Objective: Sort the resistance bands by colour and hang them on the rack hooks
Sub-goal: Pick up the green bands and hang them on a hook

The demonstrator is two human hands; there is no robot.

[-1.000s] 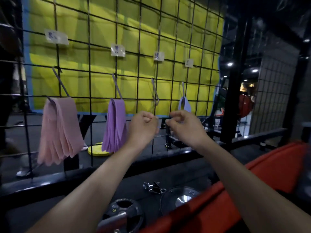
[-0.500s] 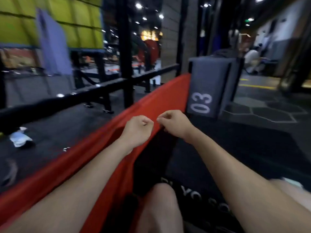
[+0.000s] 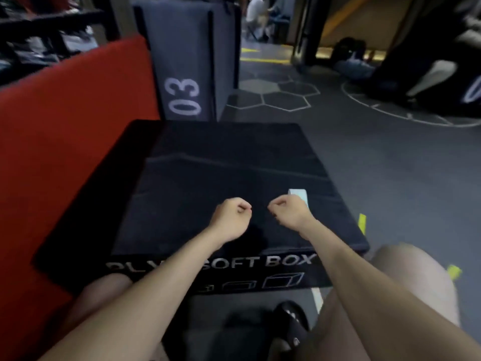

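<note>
From the head camera, I am looking down at a black soft box (image 3: 208,183) standing in front of my knees, with "SOFT BOX" printed in white on its near side. I am holding both hands just above its top, close together but not touching. My left hand (image 3: 230,218) is curling into a loose fist and gripping nothing that I can see. My right hand (image 3: 290,211) is curling the same way, thumb against forefinger, and I cannot tell whether anything is pinched there. A pale blue resistance band (image 3: 299,195) is lying flat on the box top, showing just beyond my right knuckles; I cannot tell whether my hand is touching it. A red padded mat (image 3: 65,142) is sitting against the left side of the box, and a grey block marked "03" (image 3: 182,74) is standing upright behind it. Small yellow-green strips (image 3: 362,223) are lying on the dark floor (image 3: 390,165) to the right of the box. The rack hooks are lying outside this view.
</note>
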